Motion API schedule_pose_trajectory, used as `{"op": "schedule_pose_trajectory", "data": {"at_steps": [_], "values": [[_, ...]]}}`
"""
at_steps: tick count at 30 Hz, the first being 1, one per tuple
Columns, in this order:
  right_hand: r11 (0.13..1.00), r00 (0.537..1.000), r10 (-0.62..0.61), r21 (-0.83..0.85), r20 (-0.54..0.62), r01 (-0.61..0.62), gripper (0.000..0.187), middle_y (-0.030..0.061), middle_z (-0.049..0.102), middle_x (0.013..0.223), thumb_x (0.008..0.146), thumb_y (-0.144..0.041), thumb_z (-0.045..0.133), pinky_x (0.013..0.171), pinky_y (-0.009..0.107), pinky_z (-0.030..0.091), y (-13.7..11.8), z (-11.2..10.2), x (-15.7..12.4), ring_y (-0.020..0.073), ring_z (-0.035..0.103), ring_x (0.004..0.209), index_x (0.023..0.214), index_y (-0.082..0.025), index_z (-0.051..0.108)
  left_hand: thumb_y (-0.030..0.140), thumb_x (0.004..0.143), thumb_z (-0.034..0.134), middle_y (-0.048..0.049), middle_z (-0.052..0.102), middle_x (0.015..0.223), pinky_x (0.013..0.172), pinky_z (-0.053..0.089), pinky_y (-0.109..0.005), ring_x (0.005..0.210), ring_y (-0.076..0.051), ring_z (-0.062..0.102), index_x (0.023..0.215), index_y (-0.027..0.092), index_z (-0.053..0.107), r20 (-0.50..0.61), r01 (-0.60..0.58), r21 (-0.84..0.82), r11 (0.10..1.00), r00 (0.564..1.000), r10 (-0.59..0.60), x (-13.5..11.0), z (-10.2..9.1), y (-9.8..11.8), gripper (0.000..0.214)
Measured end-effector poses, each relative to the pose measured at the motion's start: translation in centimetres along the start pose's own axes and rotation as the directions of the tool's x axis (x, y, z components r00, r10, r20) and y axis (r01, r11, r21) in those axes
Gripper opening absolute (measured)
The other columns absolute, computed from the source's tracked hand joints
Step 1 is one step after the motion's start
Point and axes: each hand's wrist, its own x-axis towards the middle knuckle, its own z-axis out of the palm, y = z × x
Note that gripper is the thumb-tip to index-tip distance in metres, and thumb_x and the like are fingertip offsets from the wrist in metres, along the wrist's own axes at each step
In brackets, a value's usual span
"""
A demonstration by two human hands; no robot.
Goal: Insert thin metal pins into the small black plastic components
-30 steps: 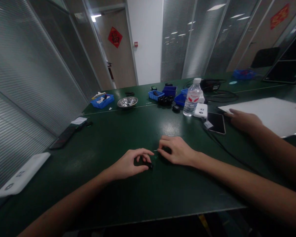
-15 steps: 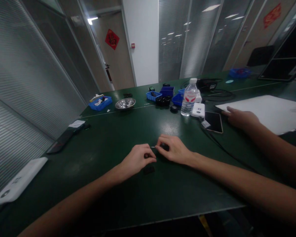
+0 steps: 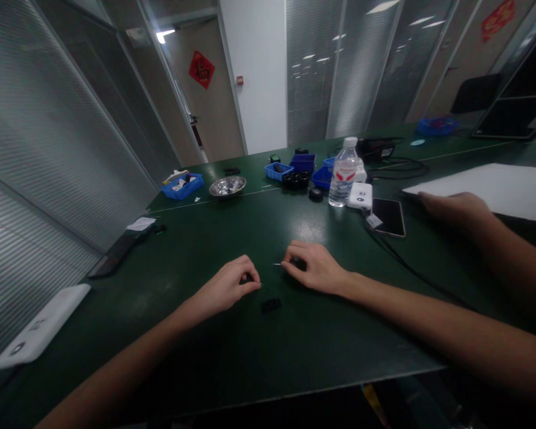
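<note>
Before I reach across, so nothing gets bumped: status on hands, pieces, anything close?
Left hand pinched, contents unclear. Right hand pinching thin pale piece. Black part between hands, nearer table edge, untouched. Bottle upright beyond right hand, apart.

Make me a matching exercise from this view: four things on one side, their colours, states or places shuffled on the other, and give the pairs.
1. Right hand
2. Small part near the hands
3. Round bowl
4. Water bottle

A. Shiny silver
B. Upright beside a white device
C. Pinching a thin pale piece
D. Black, lying on the green table

Pairs: 1-C, 2-D, 3-A, 4-B
</note>
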Motion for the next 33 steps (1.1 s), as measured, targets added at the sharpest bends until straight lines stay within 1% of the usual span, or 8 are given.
{"op": "schedule_pose_trajectory", "data": {"at_steps": [2,7,11,18,22,26,29,33], "values": [[1.0,1.0,-0.002,0.004,0.01,0.002,0.012,0.0021,0.063,0.088,0.095,-0.028,0.061,0.065,0.027,0.039,0.0,0.0,0.0,0.0136,0.056,0.072,0.091,-0.018,0.066,0.037,0.095,0.061,-0.0069,0.063,0.106,0.081,0.046,-0.029,0.093,-0.018,0.058,0.096,0.017,0.072,-0.004,-0.007,0.0,1.0,1.0,0.007,-0.1,0.1,-0.1,0.023],[1.0,1.0,-0.011,0.012,0.012,0.011,0.009,0.0019,0.064,0.089,0.094,-0.025,0.061,0.066,0.026,0.039,0.1,0.0,0.0,0.0133,0.057,0.073,0.091,-0.018,0.066,0.035,0.093,0.065,-0.0061,0.065,0.106,0.08,0.047,-0.029,0.092,-0.018,0.059,0.113,0.02,0.071,-0.03,-0.021,-0.025,0.999,0.999,0.02,0.0,0.1,-0.6,0.026],[1.0,1.0,-0.015,0.007,0.014,0.015,0.01,0.0021,0.063,0.089,0.094,-0.026,0.061,0.066,0.026,0.038,0.1,0.1,0.0,0.0133,0.056,0.072,0.092,-0.018,0.066,0.034,0.095,0.063,-0.006,0.064,0.104,0.08,0.046,-0.029,0.091,-0.018,0.059,0.1,0.018,0.073,-0.004,-0.063,0.009,0.998,0.998,0.063,0.0,-0.1,-0.4,0.02],[1.0,1.0,-0.014,0.006,0.021,0.014,0.009,0.002,0.063,0.09,0.093,-0.025,0.062,0.066,0.026,0.039,0.0,-0.1,-0.1,0.0136,0.057,0.073,0.091,-0.018,0.066,0.035,0.094,0.064,-0.0053,0.064,0.102,0.073,0.045,-0.028,0.083,-0.017,0.057,0.1,0.018,0.072,-0.058,-0.002,0.019,1.0,0.998,0.003,-0.2,0.5,-0.1,0.019],[1.0,1.0,-0.015,0.016,0.028,0.015,0.009,0.0024,0.064,0.09,0.094,-0.025,0.061,0.066,0.027,0.04,-0.2,-0.3,0.0,0.014,0.058,0.074,0.091,-0.018,0.067,0.029,0.095,0.063,-0.0057,0.066,0.11,0.081,0.048,-0.029,0.095,-0.018,0.061,0.103,0.02,0.074,-0.023,-0.05,-0.006,0.999,0.999,0.05,-1.0,0.4,0.1,0.017],[1.0,1.0,-0.008,0.01,0.019,0.008,0.011,0.0026,0.064,0.09,0.095,-0.026,0.061,0.066,0.027,0.04,-0.3,-0.3,0.0,0.0139,0.057,0.073,0.091,-0.018,0.067,0.026,0.1,0.054,-0.0063,0.067,0.115,0.084,0.05,-0.03,0.098,-0.018,0.062,0.113,0.022,0.073,-0.085,-0.021,-0.017,1.0,0.996,0.019,-2.1,0.3,1.2,0.023],[1.0,1.0,-0.011,0.004,0.012,0.011,0.01,0.0025,0.064,0.09,0.094,-0.026,0.062,0.068,0.027,0.04,-0.2,-0.2,0.0,0.014,0.057,0.074,0.091,-0.018,0.067,0.031,0.101,0.055,-0.0069,0.067,0.116,0.09,0.05,-0.035,0.102,-0.021,0.061,0.118,0.023,0.071,-0.135,-0.025,0.044,0.999,0.99,0.031,-2.8,1.2,2.6,0.025],[1.0,1.0,-0.027,0.003,0.012,0.027,0.01,0.0024,0.063,0.09,0.094,-0.026,0.061,0.068,0.027,0.04,0.1,0.1,0.0,0.0141,0.057,0.075,0.091,-0.018,0.067,0.033,0.096,0.063,-0.0072,0.065,0.123,0.096,0.05,-0.04,0.113,-0.024,0.058,0.12,0.026,0.071,-0.12,-0.127,0.146,0.981,0.982,0.145,-3.5,2.8,3.5,0.026]]}}
